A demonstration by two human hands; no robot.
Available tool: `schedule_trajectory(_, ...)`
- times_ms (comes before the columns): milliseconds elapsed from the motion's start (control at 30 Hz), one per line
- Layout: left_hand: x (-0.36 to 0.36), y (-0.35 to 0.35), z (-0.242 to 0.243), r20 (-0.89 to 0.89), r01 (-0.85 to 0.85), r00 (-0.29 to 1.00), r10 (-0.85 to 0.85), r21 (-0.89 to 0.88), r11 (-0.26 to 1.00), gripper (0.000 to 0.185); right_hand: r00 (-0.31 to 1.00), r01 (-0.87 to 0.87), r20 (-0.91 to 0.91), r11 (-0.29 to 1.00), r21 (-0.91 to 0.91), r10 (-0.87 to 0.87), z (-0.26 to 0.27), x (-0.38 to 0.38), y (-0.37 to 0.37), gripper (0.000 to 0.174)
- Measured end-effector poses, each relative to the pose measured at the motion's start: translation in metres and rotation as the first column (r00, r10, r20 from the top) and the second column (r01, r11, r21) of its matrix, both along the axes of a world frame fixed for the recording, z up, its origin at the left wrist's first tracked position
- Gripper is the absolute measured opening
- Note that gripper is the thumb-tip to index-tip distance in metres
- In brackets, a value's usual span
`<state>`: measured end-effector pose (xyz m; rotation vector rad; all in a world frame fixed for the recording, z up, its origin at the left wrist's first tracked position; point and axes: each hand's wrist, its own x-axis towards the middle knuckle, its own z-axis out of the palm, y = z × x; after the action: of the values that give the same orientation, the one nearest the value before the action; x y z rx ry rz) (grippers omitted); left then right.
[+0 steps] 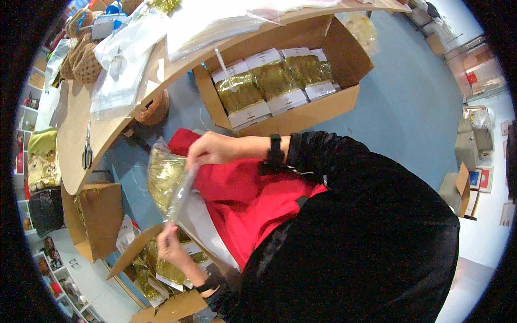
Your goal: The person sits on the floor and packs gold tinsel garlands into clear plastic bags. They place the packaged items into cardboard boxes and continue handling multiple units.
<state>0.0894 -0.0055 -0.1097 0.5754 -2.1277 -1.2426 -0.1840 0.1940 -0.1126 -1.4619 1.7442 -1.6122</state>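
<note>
A clear plastic bag filled with gold tinsel (162,173) hangs in front of me, its flat edge stretched between both hands. My right hand (212,149) pinches one end of that edge. At the other end is my left hand (171,242), blurred, its fingers closed on the plastic. Red cloth (242,189) lies across my lap beneath my right forearm, with a white panel (210,228) along its side. Below my left hand, an open cardboard box (133,250) contains more bagged gold tinsel (171,270) with white cards.
A large open carton (307,111) on the blue floor (396,93) holds rows of bagged tinsel. The curved wooden table (72,161) bears scissors (87,149), clear plastic bags (121,76) and brown woven items (85,60). Another cardboard box (101,218) stands by the table end.
</note>
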Motion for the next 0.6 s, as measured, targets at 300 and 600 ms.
schedule_trajectory(300, 0.045, 0.044, -0.033, 0.320, 0.253, 0.941, -0.113, -0.442, 0.861, 0.048, 0.945, -0.100, 0.327, 0.922, 0.373, -0.030, -0.035, 0.031, 0.056, 0.018)
schedule_trajectory(600, 0.049, 0.056, -0.011, 0.325, 0.332, 0.922, -0.209, -0.389, 0.859, 0.016, 0.665, -0.157, 0.701, 0.870, 0.467, -0.256, -0.039, 0.037, 0.038, 0.025)
